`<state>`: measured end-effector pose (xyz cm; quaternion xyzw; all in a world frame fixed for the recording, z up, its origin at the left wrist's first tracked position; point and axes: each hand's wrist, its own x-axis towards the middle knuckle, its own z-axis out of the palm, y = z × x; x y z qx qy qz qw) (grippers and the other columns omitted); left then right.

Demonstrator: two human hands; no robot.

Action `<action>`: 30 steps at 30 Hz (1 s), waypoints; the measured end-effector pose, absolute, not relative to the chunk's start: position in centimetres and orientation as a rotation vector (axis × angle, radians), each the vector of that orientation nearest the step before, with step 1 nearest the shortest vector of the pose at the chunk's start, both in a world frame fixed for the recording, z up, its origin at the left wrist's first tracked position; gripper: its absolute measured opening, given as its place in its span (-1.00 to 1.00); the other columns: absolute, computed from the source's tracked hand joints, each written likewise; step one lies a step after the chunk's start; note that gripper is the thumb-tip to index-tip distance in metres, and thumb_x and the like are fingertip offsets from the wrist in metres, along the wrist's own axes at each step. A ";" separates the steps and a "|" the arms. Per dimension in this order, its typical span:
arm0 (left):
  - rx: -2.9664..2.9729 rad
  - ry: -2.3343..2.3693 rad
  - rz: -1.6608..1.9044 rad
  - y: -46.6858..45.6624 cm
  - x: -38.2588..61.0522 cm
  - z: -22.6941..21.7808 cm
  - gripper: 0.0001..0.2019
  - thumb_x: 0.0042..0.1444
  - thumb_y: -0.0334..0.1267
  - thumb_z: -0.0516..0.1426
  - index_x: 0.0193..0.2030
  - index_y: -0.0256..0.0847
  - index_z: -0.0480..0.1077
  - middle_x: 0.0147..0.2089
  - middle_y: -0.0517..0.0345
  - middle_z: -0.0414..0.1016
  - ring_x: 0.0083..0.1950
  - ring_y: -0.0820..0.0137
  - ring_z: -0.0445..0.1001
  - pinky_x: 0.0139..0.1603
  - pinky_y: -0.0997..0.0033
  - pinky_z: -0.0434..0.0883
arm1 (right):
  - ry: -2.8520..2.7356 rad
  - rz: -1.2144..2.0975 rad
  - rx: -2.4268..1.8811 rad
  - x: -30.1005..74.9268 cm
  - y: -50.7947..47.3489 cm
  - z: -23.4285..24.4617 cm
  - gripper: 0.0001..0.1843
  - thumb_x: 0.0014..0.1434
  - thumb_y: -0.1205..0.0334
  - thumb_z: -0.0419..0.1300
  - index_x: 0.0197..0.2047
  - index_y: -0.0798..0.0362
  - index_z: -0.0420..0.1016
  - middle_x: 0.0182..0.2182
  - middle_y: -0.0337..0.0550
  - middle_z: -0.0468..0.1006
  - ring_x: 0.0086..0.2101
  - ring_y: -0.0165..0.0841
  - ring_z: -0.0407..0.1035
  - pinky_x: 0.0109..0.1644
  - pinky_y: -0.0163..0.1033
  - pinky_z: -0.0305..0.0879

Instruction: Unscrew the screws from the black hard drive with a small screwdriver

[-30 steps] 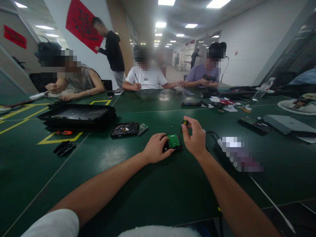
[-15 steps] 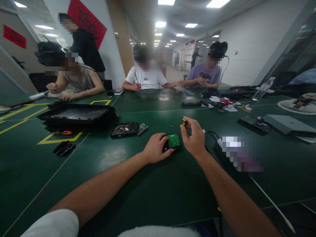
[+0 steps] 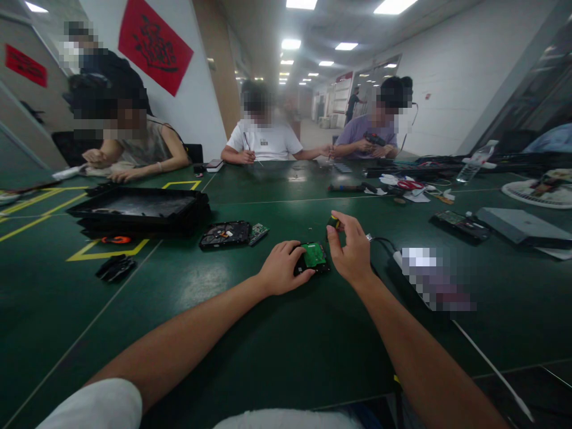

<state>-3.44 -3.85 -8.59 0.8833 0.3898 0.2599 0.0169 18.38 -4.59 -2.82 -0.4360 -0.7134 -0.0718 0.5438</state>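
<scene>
A hard drive (image 3: 314, 255) lies on the green table with its green circuit board facing up. My left hand (image 3: 286, 267) is closed on its left side, thumb along the near edge and fingers over the far part. Just right of the drive, my right hand (image 3: 351, 247) pinches the black-and-yellow handle of a small screwdriver (image 3: 333, 221) between thumb and fingers. The tool is held upright near the drive's far right corner; I cannot make out its tip. Farther left sits a second hard drive (image 3: 226, 235), with a loose circuit board (image 3: 258, 233) touching its right end.
Stacked black trays (image 3: 138, 208) stand on the left, with an orange-handled tool (image 3: 116, 239) and a crumpled black item (image 3: 115, 268) in front. On the right are a white power strip (image 3: 404, 262), partly blurred, another drive (image 3: 460, 225) and a grey box (image 3: 522, 226). Three people sit across the table.
The screwdriver handle has turned slightly in my right fingers, showing less yellow. My left hand and the drive have stayed put. A standing person at the back has moved left.
</scene>
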 end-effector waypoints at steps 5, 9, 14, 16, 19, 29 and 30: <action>2.736 1.212 0.809 -3.9 -3.4 -8.6 -0.43 0.25 0.20 0.15 0.21 -0.16 0.39 0.27 -0.18 0.40 0.29 -0.03 0.40 0.31 -0.15 0.37 | -1.654 -0.201 -1.041 18.6 -4.7 -2.6 -0.68 0.36 0.07 0.23 0.14 -0.06 0.44 -0.02 0.00 0.56 -0.05 -0.14 0.49 0.04 0.04 0.51; 2.739 1.204 0.808 -3.9 -3.4 -8.5 -0.45 0.25 0.19 0.17 0.20 -0.16 0.40 0.26 -0.17 0.41 0.28 -0.02 0.40 0.31 -0.14 0.37 | -1.684 -0.179 -1.043 18.5 -4.7 -2.7 -0.67 0.43 0.12 0.12 0.21 -0.08 0.42 0.03 0.00 0.58 -0.03 -0.14 0.51 0.08 0.05 0.50; 2.739 1.204 0.821 -3.9 -3.4 -8.5 -0.44 0.24 0.19 0.17 0.20 -0.17 0.40 0.26 -0.18 0.41 0.28 -0.03 0.40 0.31 -0.15 0.37 | -1.687 -0.142 -1.039 18.3 -4.7 -2.8 -0.63 0.44 0.14 0.09 0.26 -0.07 0.38 0.07 -0.01 0.59 -0.03 -0.16 0.53 0.09 0.05 0.51; 2.733 1.204 0.830 -3.9 -3.4 -8.5 -0.44 0.23 0.18 0.18 0.20 -0.16 0.40 0.25 -0.18 0.41 0.27 -0.03 0.40 0.30 -0.15 0.37 | -1.679 -0.166 -1.030 18.3 -4.8 -2.7 -0.65 0.41 0.10 0.15 0.21 -0.06 0.42 0.03 0.01 0.59 -0.03 -0.16 0.51 0.04 0.03 0.53; 2.732 1.205 0.829 -3.9 -3.4 -8.6 -0.45 0.22 0.17 0.19 0.20 -0.14 0.40 0.26 -0.16 0.41 0.28 -0.03 0.40 0.30 -0.15 0.38 | -1.666 -0.200 -1.020 18.4 -4.8 -2.6 -0.68 0.39 0.09 0.19 0.17 -0.05 0.45 0.00 0.02 0.58 -0.04 -0.15 0.51 0.00 0.01 0.54; 2.743 1.196 0.826 -3.8 -3.5 -8.6 -0.44 0.24 0.19 0.17 0.21 -0.15 0.40 0.25 -0.17 0.41 0.28 -0.02 0.40 0.31 -0.13 0.38 | -1.679 -0.134 -1.034 18.4 -4.5 -3.0 -0.62 0.43 0.13 0.12 0.27 -0.06 0.38 0.08 0.01 0.59 -0.02 -0.15 0.54 0.07 0.05 0.53; 2.743 1.197 0.822 -3.8 -3.5 -8.6 -0.44 0.24 0.20 0.16 0.21 -0.15 0.40 0.25 -0.17 0.42 0.28 -0.03 0.40 0.31 -0.13 0.38 | -1.674 -0.151 -1.030 18.4 -4.6 -2.9 -0.62 0.41 0.12 0.16 0.25 -0.05 0.40 0.04 0.01 0.59 -0.04 -0.16 0.54 0.05 0.03 0.54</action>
